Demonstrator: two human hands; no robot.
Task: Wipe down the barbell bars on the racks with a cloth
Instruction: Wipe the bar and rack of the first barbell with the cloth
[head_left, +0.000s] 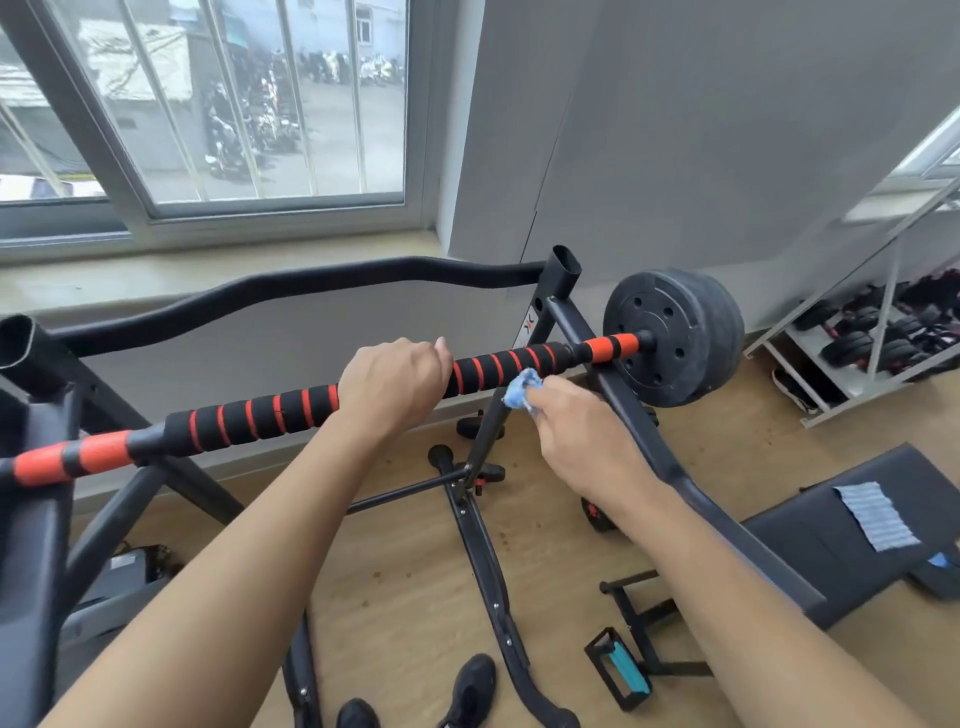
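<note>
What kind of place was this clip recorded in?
Likely a small gym or home workout room: a padded barbell with weight plates, a black bench, and shelved dumbbells.

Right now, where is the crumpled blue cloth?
Head view, just right of centre: the right hand holds the blue cloth at the barbell bar, between the left hand and the weight plate.

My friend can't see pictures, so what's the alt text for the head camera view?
A person's left hand grips a black-and-orange foam-padded barbell bar resting on a rack, while the right hand holds a crumpled blue cloth up to it. A black weight plate sits on the bar's right end.
</note>
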